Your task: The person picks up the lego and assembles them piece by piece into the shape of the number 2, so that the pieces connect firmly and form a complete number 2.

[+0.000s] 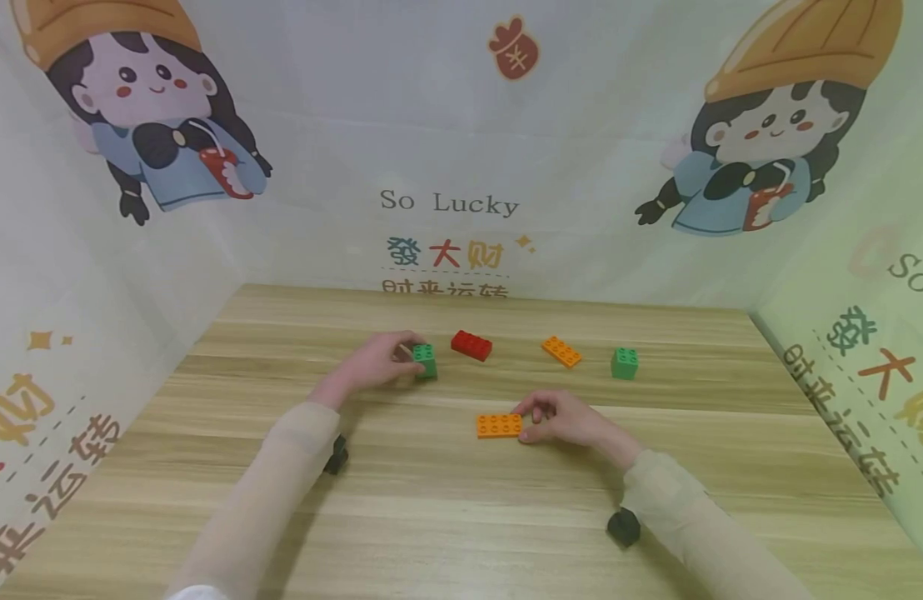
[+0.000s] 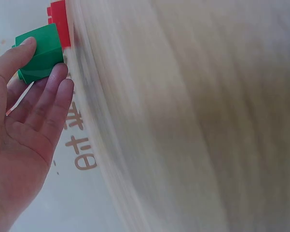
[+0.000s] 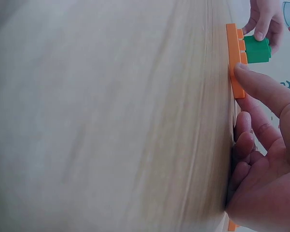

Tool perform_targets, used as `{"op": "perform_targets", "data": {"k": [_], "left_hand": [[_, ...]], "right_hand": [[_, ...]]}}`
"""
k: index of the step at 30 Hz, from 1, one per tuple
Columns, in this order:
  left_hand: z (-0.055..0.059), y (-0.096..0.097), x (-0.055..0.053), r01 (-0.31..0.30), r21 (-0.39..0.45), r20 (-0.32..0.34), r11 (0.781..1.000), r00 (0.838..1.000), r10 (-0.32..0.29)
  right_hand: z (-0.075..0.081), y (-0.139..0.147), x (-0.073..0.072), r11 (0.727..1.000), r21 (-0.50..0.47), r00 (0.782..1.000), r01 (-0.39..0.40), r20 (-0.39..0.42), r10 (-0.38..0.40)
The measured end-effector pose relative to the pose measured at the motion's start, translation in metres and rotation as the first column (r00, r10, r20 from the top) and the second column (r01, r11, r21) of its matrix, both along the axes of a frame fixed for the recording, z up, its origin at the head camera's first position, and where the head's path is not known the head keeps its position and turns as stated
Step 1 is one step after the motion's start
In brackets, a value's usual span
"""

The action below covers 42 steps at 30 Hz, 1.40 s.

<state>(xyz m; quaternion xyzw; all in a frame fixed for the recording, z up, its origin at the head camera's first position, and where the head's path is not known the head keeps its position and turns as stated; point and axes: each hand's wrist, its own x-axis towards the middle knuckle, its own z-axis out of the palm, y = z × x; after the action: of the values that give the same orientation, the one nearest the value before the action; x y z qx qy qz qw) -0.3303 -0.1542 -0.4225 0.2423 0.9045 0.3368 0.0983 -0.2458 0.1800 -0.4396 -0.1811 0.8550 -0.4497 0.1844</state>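
Observation:
My left hand [image 1: 377, 360] pinches a green square block [image 1: 425, 361] between thumb and fingers, at the left of the table. In the left wrist view the thumb lies across one face of the green block [image 2: 40, 52], with the fingertips beneath it. Nearer to me, my right hand [image 1: 570, 419] holds the right end of a flat orange eight-stud brick [image 1: 499, 427], which lies studs up. The right wrist view shows the thumb on the near end of this orange brick [image 3: 234, 60], its lower fingers curled loosely by the wood.
Behind the hands lie a red brick [image 1: 471, 345], a second flat orange brick [image 1: 562, 352] and another green block [image 1: 624, 363] to the right. The wooden table [image 1: 446, 517] ends at a printed white cloth [image 1: 341, 167]. A black wrist device [image 1: 624, 527] hangs under the right sleeve.

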Motion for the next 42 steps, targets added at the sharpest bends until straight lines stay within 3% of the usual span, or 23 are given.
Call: {"op": "perform_targets", "data": {"k": [8, 18, 25, 42], "left_hand": [[0.004, 0.007, 0.010, 0.054, 0.048, -0.040, 0.997, 0.998, -0.052], [0.002, 0.017, 0.018, 0.053, 0.084, -0.081, 0.995, 0.996, -0.046], [0.005, 0.026, 0.024, 0.119, 0.079, -0.140, 0.990, 0.984, -0.107], [0.006, 0.046, 0.037, 0.191, 0.088, -0.145, 0.978, 0.973, -0.177]], "right_hand": [[0.001, 0.000, 0.001, 1.000, 0.004, 1.000, 0.007, -0.001, -0.007], [0.000, -0.001, 0.000, 1.000, -0.001, 1.000, 0.008, 0.005, -0.008], [-0.001, 0.000, -0.001, 1.000, -0.008, 1.000, 0.008, 0.005, -0.007], [0.002, -0.002, 0.001, 1.000, -0.002, 1.000, 0.016, 0.009, -0.016]]}}
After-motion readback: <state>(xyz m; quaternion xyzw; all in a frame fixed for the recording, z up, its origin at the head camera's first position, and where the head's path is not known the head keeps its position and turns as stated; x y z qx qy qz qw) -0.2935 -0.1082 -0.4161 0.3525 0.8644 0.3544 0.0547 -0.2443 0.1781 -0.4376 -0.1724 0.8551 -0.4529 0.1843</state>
